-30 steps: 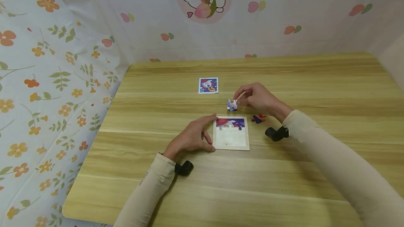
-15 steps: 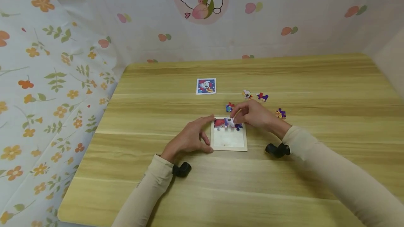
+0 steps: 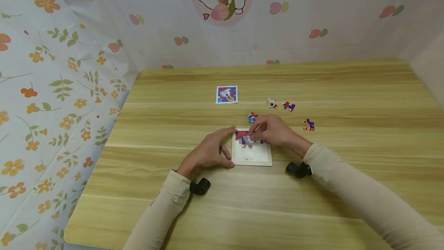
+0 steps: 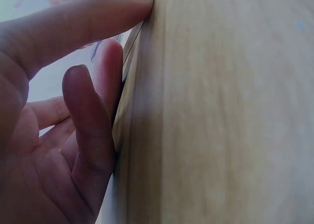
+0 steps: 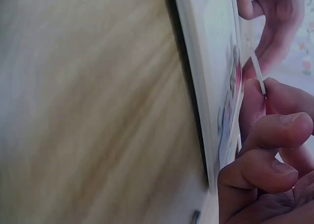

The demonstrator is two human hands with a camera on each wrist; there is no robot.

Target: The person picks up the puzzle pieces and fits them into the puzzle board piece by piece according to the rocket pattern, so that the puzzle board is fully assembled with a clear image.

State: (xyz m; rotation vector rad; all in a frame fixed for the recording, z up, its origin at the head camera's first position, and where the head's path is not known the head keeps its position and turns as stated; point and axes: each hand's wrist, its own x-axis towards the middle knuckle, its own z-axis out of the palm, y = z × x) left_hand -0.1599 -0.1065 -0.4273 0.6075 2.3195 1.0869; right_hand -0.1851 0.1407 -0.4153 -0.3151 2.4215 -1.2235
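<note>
In the head view a square puzzle tray with a pale rim lies on the table. My left hand holds it along the left side, index finger at the far corner and thumb at the near corner. Between thumb and index finger, my right hand pinches a white and purple jigsaw piece over the tray's upper middle. The right wrist view shows this piece edge-on, tilted above the tray. Red and purple pieces fill the tray's far row, partly hidden by my right fingers; its near part shows bare white.
Loose jigsaw pieces lie behind and right of the tray: a blue and red piece, a white piece, a purple and red piece and a purple and yellow piece. A small picture card lies farther back.
My right hand has brought the jigsaw piece from behind the tray to over it, then slightly left and nearer me. The left hand keeps its place at the tray. The head view has shifted a little.
</note>
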